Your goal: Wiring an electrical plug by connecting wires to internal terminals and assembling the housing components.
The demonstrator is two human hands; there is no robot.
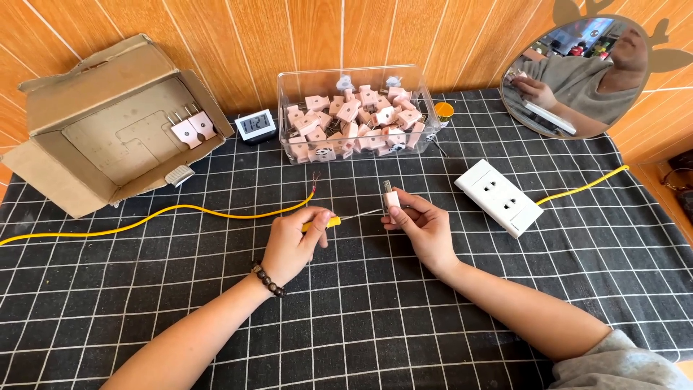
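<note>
My left hand (292,242) grips a small screwdriver with a yellow handle (328,222); its thin metal shaft points right toward a small pink-and-white plug (392,198). That plug stands upright in my right hand (422,225), metal prongs up, pinched between thumb and fingers. The screwdriver tip meets the plug's side. A yellow cable (180,211) runs from the left edge to just above my left hand, ending in bare red-tipped wire (315,182).
A clear plastic bin (289,94) holds several pink plugs. An open cardboard box (94,130) with two plugs sits at the left, a small digital clock (255,125) beside it. A white power strip (499,196) with a yellow cord lies right. A mirror (577,72) leans on the wall.
</note>
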